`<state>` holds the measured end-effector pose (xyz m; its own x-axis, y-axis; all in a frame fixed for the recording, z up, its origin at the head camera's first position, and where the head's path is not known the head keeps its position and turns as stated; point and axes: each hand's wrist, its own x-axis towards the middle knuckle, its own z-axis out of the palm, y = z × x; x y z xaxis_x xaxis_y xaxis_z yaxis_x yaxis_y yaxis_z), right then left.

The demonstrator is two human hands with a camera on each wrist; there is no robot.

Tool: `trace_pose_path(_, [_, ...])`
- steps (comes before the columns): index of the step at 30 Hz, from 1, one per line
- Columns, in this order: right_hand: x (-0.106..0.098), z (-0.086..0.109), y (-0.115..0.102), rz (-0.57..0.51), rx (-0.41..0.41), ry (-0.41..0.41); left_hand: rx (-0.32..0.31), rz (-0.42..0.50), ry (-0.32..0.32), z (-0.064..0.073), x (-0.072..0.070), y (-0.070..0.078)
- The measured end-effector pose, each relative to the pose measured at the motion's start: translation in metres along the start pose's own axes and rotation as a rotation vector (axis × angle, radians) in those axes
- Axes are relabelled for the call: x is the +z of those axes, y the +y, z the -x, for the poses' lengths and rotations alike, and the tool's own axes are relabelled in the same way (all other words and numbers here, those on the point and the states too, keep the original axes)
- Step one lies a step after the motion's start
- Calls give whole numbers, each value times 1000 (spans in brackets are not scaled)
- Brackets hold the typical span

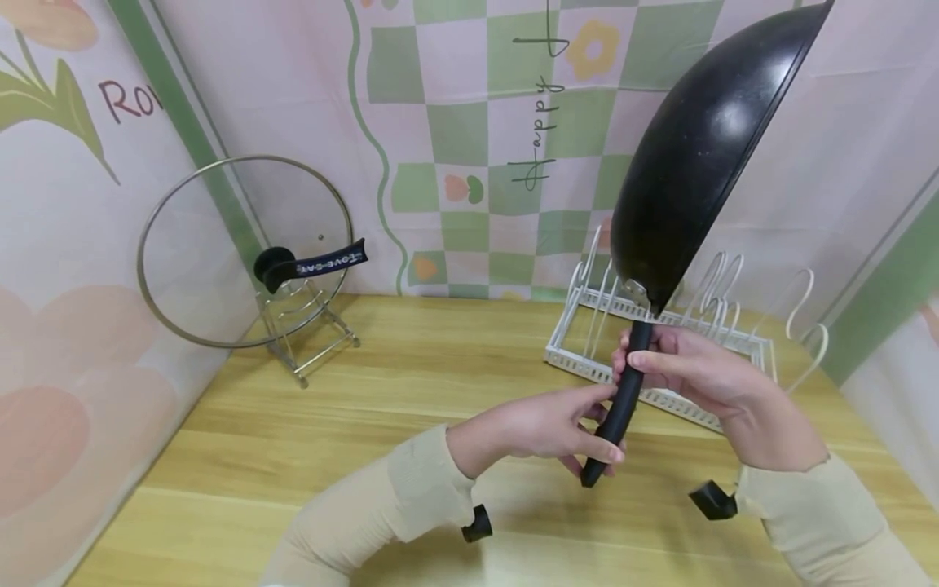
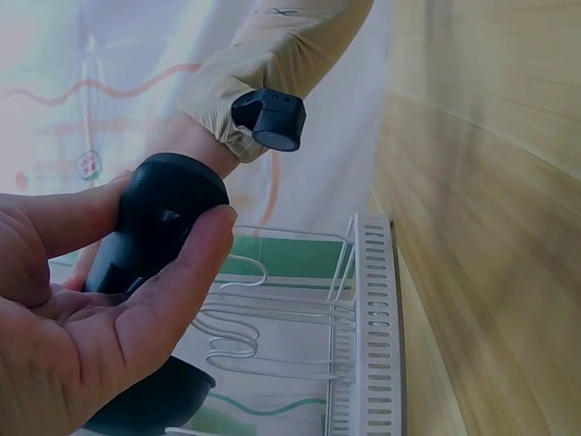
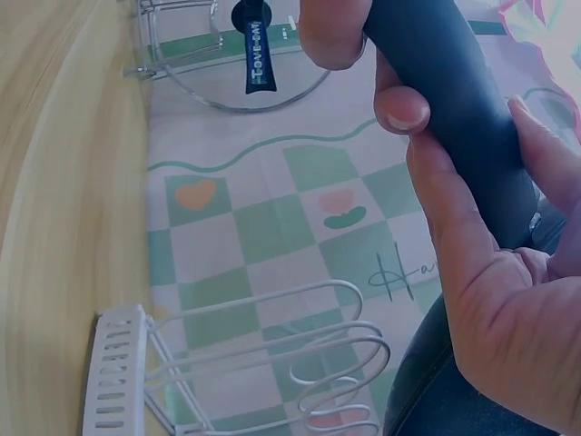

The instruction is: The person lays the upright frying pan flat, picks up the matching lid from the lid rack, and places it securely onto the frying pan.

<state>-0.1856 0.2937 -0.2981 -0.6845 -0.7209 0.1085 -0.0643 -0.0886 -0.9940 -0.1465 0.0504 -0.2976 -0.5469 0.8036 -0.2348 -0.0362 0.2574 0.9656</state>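
A black wok [image 1: 689,155] is held up on its side above the white wire rack [image 1: 579,363], its handle [image 1: 623,399] slanting down toward me. My right hand [image 1: 697,367] grips the handle near the wok's body, thumb along the near side. Lower down, my left hand [image 1: 557,424] pinches the handle close to its end. In the left wrist view the handle's end [image 2: 172,191] lies between thumb and fingers. The right wrist view shows the handle [image 3: 463,109] with fingers of both hands round it.
A glass lid [image 1: 183,253] with a black knob and handle leans in a small metal stand [image 1: 323,350] at the back left. The white rack has several upright wire loops [image 1: 722,285]. Patterned cloth [image 1: 455,122] covers the walls behind the wooden table [image 1: 293,456].
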Motion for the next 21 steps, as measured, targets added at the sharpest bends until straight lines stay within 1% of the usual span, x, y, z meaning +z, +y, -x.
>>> trace_pose_path(4, [2, -2, -3, 14, -2, 2, 14, 3, -8, 1, -2, -1])
trace_pose_path(10, [4, -4, -7, 33, -31, -13, 29, -7, -15, 4, -3, 1])
trace_pose_path(15, [7, -6, -7, -8, -45, -5, 50, -22, 9, 8, -1, -2])
trace_pose_path(18, [9, -7, -8, -27, -51, 0, 68, 2, 16, 10, 1, -5])
trace_pose_path(21, [10, -10, -10, -21, -56, 6, 85, 34, 16, 12, 1, -6])
